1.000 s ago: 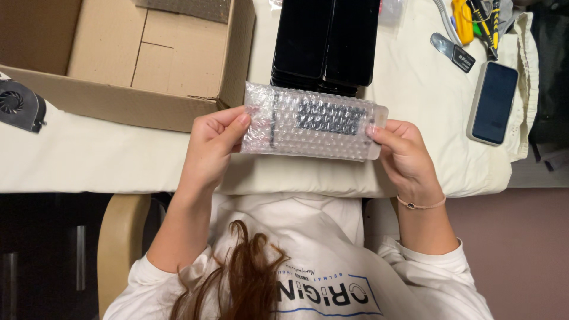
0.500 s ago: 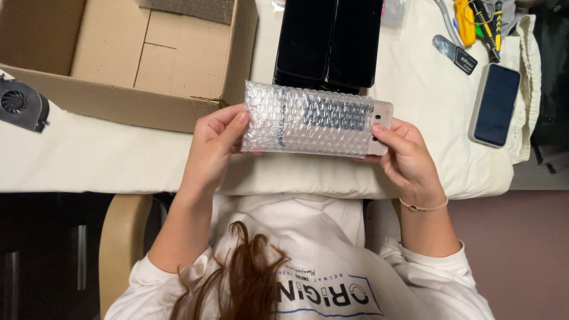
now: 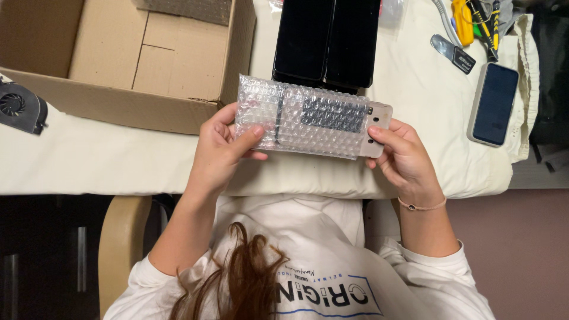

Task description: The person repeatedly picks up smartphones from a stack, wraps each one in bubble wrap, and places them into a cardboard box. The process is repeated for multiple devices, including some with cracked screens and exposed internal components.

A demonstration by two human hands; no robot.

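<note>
A clear bubble-wrap sleeve (image 3: pixel 296 115) with a flat pale part inside is held level over the table's near edge. A dark grid patch shows through the wrap. The pale part's end (image 3: pixel 378 127), with small holes, sticks out of the sleeve on the right. My left hand (image 3: pixel 220 148) grips the sleeve's left end, thumb on top. My right hand (image 3: pixel 400 157) pinches the exposed right end between thumb and fingers.
An open cardboard box (image 3: pixel 124 53) sits at the back left, a small black fan (image 3: pixel 21 108) at the far left. A black glossy case (image 3: pixel 327 41) lies just behind the sleeve. A phone (image 3: pixel 494 104), a folding knife (image 3: pixel 453 54) and hand tools (image 3: pixel 474 18) lie at the right on the white cloth (image 3: pixel 89 160).
The pale part has slid out to the right, so its end now shows beyond the bubble wrap. My left thumb has shifted further onto the sleeve's top.
</note>
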